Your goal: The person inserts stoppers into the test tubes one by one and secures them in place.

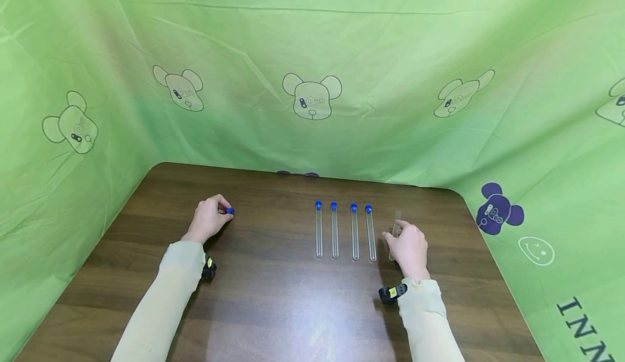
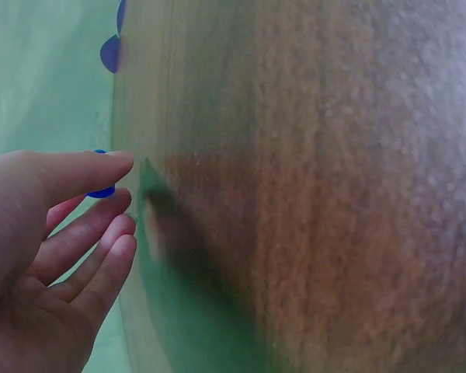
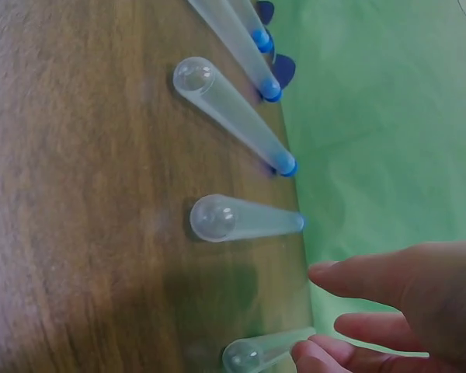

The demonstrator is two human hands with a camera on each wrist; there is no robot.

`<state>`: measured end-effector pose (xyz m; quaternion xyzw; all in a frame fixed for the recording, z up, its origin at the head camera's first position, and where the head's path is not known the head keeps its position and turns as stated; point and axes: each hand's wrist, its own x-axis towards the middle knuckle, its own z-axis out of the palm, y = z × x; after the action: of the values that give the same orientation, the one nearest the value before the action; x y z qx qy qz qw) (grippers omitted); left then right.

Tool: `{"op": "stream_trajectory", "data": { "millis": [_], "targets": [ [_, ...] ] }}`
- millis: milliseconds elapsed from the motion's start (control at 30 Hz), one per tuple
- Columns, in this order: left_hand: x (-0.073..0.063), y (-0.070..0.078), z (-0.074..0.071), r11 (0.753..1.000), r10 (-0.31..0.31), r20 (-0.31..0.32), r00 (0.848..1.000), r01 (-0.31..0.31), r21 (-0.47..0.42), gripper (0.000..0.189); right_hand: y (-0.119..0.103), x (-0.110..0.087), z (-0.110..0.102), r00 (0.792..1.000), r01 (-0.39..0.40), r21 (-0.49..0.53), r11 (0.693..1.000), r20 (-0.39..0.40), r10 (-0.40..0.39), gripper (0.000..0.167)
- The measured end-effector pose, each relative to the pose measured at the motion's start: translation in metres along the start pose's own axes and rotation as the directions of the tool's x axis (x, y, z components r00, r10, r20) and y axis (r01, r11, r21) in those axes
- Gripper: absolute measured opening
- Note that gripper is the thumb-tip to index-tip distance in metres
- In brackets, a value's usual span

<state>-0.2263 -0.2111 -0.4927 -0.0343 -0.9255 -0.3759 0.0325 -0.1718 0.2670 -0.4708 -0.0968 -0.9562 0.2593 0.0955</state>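
Observation:
Between its thumb and forefinger, my left hand (image 1: 207, 218) pinches a small blue cap (image 2: 101, 189) over the left part of the table. The other fingers of that hand are loosely bent in the left wrist view. On the right, my right hand (image 1: 409, 245) is over an uncapped clear test tube (image 1: 397, 216), partly hiding it. Its fingertips (image 3: 309, 356) reach the tube's far end, while the thumb stands apart from the tube. Left of this hand, several test tubes (image 1: 355, 237) with blue caps lie side by side, caps toward the back.
The brown wooden table (image 1: 273, 297) has rounded back corners. A green curtain (image 1: 312, 36) with printed bear heads hangs behind it and along both sides. Each wrist wears a small black camera, such as the right wrist camera (image 1: 390, 294).

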Motion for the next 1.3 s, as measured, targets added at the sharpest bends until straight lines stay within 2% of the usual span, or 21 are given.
{"op": "stream_trajectory", "data": {
  "millis": [400, 667, 1300],
  "targets": [
    [-0.003, 0.006, 0.005, 0.999, 0.006, -0.055, 0.998, -0.008, -0.043, 0.016, 0.014, 0.000, 0.000, 0.999, -0.043, 0.000, 0.999, 0.030, 0.043, 0.055],
    [-0.004, 0.016, 0.014, 0.993, 0.060, -0.073, 0.996, -0.066, -0.094, 0.019, 0.020, -0.002, 0.003, 0.998, -0.051, -0.006, 0.999, 0.044, 0.051, 0.053],
    [-0.010, 0.040, 0.039, 0.978, 0.099, -0.051, 0.994, -0.107, -0.182, 0.015, 0.025, -0.002, 0.012, 0.999, -0.044, -0.009, 0.999, 0.030, 0.045, 0.050]
  ]
}}
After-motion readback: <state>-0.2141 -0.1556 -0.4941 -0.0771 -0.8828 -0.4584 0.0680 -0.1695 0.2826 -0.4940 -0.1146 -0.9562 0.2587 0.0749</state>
